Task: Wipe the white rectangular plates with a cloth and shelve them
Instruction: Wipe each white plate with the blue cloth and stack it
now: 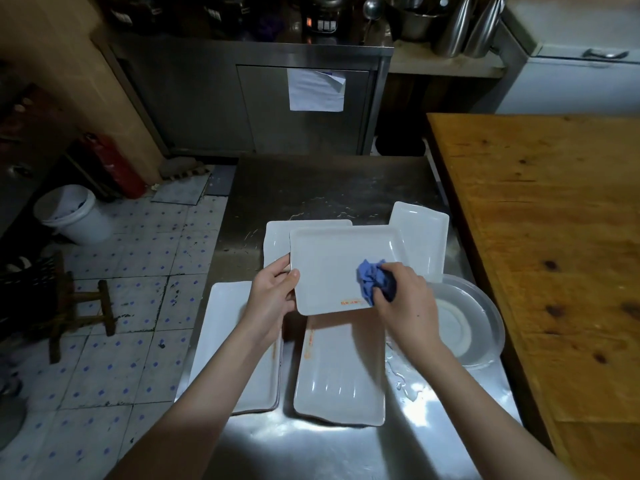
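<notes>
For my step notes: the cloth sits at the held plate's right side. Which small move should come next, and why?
Probably sweep the blue cloth leftward across the held plate: the right hand grips it near the right edge, the left hand holds the left edge.

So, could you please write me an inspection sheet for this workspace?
Surface: steel counter, wet, with a puddle by the right forearm.
Job's things: held plate with blue cloth on it; other plates lie far left, far right, near left and near middle.
Clutter: clear basin at the counter's right edge.
Grippers: left hand grips the held plate's left edge; right hand grips the cloth.
Cables: nothing seen.
Surroundings: wooden table right; bucket, stool and extinguisher left; cabinet behind.
</notes>
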The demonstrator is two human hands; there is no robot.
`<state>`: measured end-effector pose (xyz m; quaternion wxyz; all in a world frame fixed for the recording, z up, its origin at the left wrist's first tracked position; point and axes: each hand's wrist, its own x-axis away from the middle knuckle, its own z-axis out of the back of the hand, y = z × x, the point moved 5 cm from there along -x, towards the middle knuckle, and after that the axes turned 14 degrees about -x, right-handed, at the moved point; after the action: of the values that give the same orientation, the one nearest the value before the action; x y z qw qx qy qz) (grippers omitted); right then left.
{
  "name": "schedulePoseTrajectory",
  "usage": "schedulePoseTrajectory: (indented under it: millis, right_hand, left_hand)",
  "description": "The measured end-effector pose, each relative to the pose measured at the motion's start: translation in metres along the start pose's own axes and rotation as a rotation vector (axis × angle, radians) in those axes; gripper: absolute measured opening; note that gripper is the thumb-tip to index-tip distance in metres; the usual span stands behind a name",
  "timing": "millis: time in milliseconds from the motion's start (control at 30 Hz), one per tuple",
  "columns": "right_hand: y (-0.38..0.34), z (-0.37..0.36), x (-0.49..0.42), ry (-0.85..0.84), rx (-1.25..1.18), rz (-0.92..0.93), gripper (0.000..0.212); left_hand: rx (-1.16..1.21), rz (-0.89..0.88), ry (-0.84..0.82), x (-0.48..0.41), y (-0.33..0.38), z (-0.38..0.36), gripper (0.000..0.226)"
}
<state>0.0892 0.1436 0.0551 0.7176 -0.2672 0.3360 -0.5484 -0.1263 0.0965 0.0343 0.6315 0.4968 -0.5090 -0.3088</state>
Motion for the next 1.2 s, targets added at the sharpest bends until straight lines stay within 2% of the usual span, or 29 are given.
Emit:
schedulePoseTrajectory:
  millis: [300,500,700,1033,1200]
  right_hand:
    - [0.013,-0.013,-0.043,-0.067,-0.003,-0.043,0.037]
    - [0.029,-0.012,-0.048,0.092,-0.377,-0.246,0.038]
    - [0.047,-0.012,-0.041,0.159,-0.520,-0.354,0.035]
    - [0.057,-0.017,-0.023,0.117,-0.575,-0.354,0.033]
    - [0.056,-0.020,-0.020,0.095,-0.559,-0.351,0.031]
  left_hand:
    - [-0.025,0.025,0.048,-0.031,0.002,0.023,0.031]
    - [-0.106,0.093,0.138,-0.058,0.004,0.045,0.028]
    - [-0.197,0.175,0.208,-0.095,0.004,0.062,0.037]
    - [-0.280,0.276,0.177,-0.119,-0.010,0.057,0.037]
    - [-0.407,0.173,0.228,-0.123,-0.006,0.059,0.036]
